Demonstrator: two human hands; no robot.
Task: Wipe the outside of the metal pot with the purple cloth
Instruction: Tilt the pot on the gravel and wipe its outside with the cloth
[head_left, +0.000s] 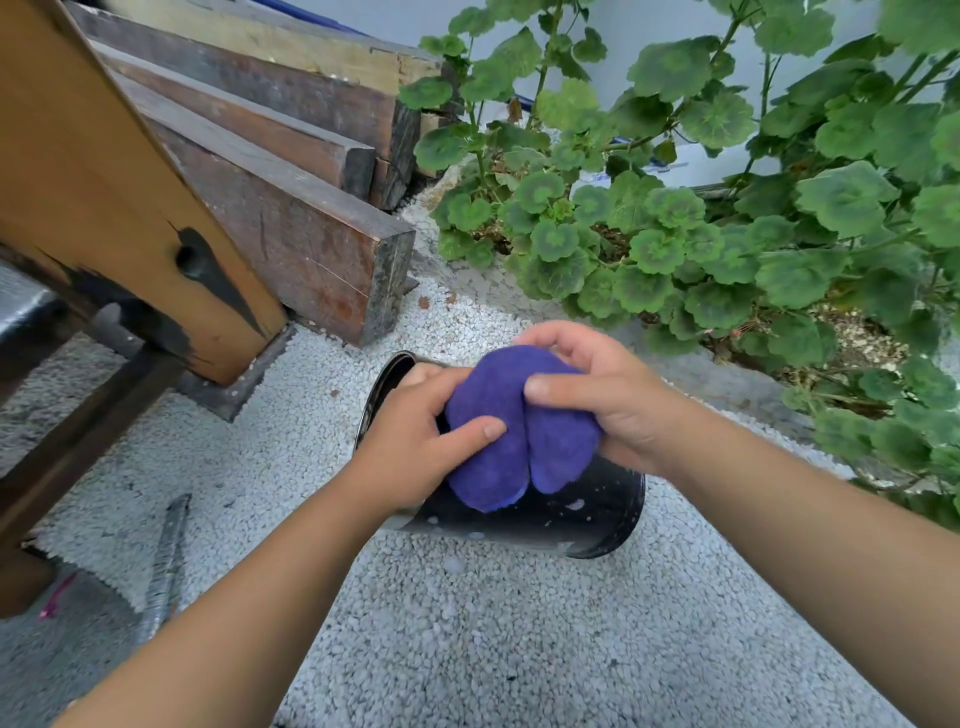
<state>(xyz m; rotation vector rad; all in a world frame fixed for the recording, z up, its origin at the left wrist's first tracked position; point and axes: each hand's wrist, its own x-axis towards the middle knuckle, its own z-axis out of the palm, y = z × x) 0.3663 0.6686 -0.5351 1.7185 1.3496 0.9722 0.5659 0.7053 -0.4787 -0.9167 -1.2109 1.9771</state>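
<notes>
Centre frame, just below the middle: your left hand (415, 441) is curled around the open rim of the metal pot (571, 514), fingers hooked over the mouth, thumb pressed flat on the purple cloth (511, 426). Your right hand (597, 395) is closed over the top of the same cloth, bunching it against the pot wall. So both hands are closed: left on pot plus cloth, right on cloth only.

Pot lies tipped on its side on the gravel (467, 649), mouth toward frame left, base toward lower right. Dark, glossy shell with pale specks and splashes on it. My read: thin sheet metal, light, rigid, and smooth enough to roll or slip under pressure. Keep the left hand on the rim as the anchor; that's the only solid grab point showing. Cloth is soft, thick and folded double; it should conform to the curve, but it may creep if you hold it loosely.

Judgement: only the upper side is covered so far. You'd need to rotate the pot to reach the underside.

Ground is loose white gravel, uneven, no firm bed. Wooden beams (291, 218) stacked upper left, an orange-brown timber post (119, 208) at far left, a grey bar (166, 566) lying lower left. Leafy green plants (727, 208) fill the upper right, close to your right forearm.
</notes>
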